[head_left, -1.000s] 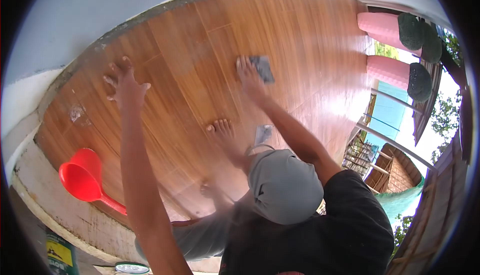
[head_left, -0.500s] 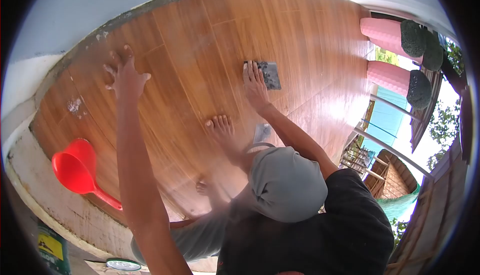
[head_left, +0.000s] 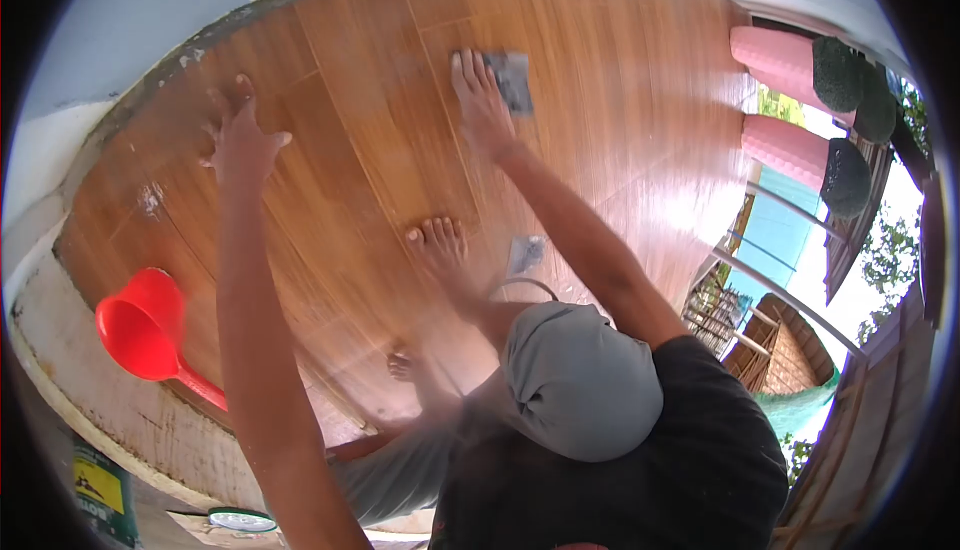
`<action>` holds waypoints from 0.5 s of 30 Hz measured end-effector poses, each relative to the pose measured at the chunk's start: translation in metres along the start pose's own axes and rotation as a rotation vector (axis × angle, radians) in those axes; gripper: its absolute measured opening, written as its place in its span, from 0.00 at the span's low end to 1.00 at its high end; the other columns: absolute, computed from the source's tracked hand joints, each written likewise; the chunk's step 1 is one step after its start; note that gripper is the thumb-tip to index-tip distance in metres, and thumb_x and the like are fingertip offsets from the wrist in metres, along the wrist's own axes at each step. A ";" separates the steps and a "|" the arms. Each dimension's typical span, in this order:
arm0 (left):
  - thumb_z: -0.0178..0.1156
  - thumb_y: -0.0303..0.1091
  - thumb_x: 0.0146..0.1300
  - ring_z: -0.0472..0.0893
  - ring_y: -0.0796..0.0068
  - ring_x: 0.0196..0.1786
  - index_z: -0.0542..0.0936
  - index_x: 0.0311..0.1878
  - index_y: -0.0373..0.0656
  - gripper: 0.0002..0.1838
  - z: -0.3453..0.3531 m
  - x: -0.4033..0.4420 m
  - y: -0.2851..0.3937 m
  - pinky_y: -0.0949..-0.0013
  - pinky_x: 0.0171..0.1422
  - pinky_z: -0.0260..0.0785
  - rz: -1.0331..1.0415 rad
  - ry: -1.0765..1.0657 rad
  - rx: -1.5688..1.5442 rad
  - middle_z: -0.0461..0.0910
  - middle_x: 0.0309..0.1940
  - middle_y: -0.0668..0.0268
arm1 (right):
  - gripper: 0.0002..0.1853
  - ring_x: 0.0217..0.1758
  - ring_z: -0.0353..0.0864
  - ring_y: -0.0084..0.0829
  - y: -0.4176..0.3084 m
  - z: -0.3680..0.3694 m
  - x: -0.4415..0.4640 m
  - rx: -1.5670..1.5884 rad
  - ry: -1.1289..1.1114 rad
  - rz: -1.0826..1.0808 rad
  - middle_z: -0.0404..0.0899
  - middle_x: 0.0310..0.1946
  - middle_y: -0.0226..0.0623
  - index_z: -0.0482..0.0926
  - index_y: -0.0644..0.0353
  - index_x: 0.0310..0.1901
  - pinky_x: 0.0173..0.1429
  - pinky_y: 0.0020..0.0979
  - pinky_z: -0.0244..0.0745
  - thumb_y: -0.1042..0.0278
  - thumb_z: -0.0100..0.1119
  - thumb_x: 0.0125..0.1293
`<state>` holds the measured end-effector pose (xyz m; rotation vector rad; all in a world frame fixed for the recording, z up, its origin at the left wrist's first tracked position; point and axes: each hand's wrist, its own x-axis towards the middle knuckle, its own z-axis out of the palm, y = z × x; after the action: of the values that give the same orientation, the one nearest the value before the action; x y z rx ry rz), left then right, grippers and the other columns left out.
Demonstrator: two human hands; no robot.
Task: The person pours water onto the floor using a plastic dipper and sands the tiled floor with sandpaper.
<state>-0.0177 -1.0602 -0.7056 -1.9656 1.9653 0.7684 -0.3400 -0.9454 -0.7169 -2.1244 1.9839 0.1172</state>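
My right hand (head_left: 484,108) lies over the left edge of a dark grey, flat rectangular pad (head_left: 515,84), pressing it against the wood-look tiled floor (head_left: 370,120). Its fingers are long and close together, and the part of the pad under them is hidden. Whether the pad is sandpaper or a scouring cloth I cannot tell. Far to the left, my left hand (head_left: 246,142) rests on the floor near the wall with fingers spread and nothing in them. A whitish smear (head_left: 151,200) marks the floor below that hand.
A red plastic dipper (head_left: 145,325) sits by the low concrete ledge (head_left: 60,340) at left. A small grey piece (head_left: 526,254) lies near my bare foot (head_left: 440,245). Pink curtains (head_left: 785,60) hang at the right. A pale wall (head_left: 90,40) borders the floor.
My right hand has slid the pad forward and slightly left across the floor. My left hand stays spread in nearly the same place. The view has shifted slightly.
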 end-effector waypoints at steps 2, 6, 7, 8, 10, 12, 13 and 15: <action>0.74 0.43 0.55 0.43 0.37 0.81 0.49 0.81 0.66 0.55 -0.005 0.002 -0.003 0.18 0.68 0.54 0.027 0.039 0.008 0.38 0.83 0.60 | 0.36 0.84 0.40 0.53 0.002 0.029 -0.039 -0.002 0.008 -0.019 0.42 0.80 0.56 0.52 0.69 0.75 0.82 0.52 0.45 0.78 0.47 0.64; 0.75 0.44 0.54 0.36 0.39 0.82 0.51 0.80 0.69 0.55 -0.005 0.006 -0.005 0.16 0.68 0.50 -0.023 -0.009 -0.052 0.35 0.83 0.63 | 0.39 0.83 0.41 0.53 -0.019 0.056 -0.133 0.089 -0.096 -0.038 0.41 0.80 0.56 0.52 0.69 0.75 0.83 0.52 0.44 0.83 0.47 0.61; 0.75 0.44 0.54 0.36 0.38 0.82 0.50 0.80 0.69 0.55 -0.005 0.007 -0.005 0.16 0.69 0.51 -0.027 -0.013 -0.036 0.35 0.83 0.63 | 0.39 0.83 0.43 0.53 -0.027 0.033 -0.114 0.150 -0.089 -0.008 0.42 0.80 0.55 0.52 0.69 0.75 0.83 0.51 0.43 0.85 0.47 0.59; 0.75 0.44 0.54 0.36 0.38 0.82 0.50 0.81 0.69 0.55 -0.002 0.006 -0.003 0.17 0.69 0.51 -0.022 -0.029 -0.016 0.35 0.83 0.62 | 0.39 0.83 0.44 0.53 -0.026 0.020 -0.084 0.131 -0.078 0.026 0.43 0.80 0.55 0.52 0.68 0.76 0.83 0.51 0.43 0.84 0.47 0.60; 0.75 0.44 0.54 0.36 0.39 0.82 0.51 0.80 0.69 0.55 0.000 0.011 -0.007 0.17 0.70 0.50 -0.019 -0.047 -0.033 0.35 0.83 0.63 | 0.40 0.82 0.45 0.55 -0.010 -0.002 0.004 0.157 0.026 0.007 0.45 0.79 0.56 0.51 0.68 0.76 0.83 0.51 0.44 0.82 0.49 0.60; 0.75 0.44 0.54 0.36 0.39 0.82 0.51 0.80 0.69 0.55 0.003 0.008 -0.008 0.18 0.70 0.50 -0.011 -0.061 -0.029 0.35 0.83 0.63 | 0.41 0.82 0.45 0.56 -0.010 -0.003 0.016 0.142 0.093 -0.042 0.46 0.78 0.57 0.50 0.67 0.76 0.83 0.51 0.44 0.80 0.50 0.60; 0.75 0.44 0.53 0.36 0.39 0.82 0.52 0.80 0.68 0.55 0.000 0.007 -0.007 0.18 0.70 0.50 -0.002 -0.052 -0.026 0.35 0.83 0.63 | 0.41 0.82 0.45 0.57 -0.017 0.001 0.003 0.070 0.076 -0.056 0.46 0.78 0.57 0.49 0.67 0.77 0.83 0.50 0.43 0.80 0.50 0.60; 0.75 0.44 0.54 0.37 0.39 0.82 0.50 0.81 0.68 0.55 -0.009 0.006 -0.003 0.19 0.71 0.51 -0.001 -0.025 -0.031 0.37 0.83 0.62 | 0.42 0.82 0.44 0.57 -0.031 0.019 -0.046 0.075 -0.005 -0.034 0.46 0.78 0.57 0.49 0.67 0.77 0.83 0.50 0.43 0.79 0.51 0.60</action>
<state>-0.0132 -1.0696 -0.7020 -1.9642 1.9492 0.8244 -0.3111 -0.8946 -0.7223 -2.1079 1.9171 0.0411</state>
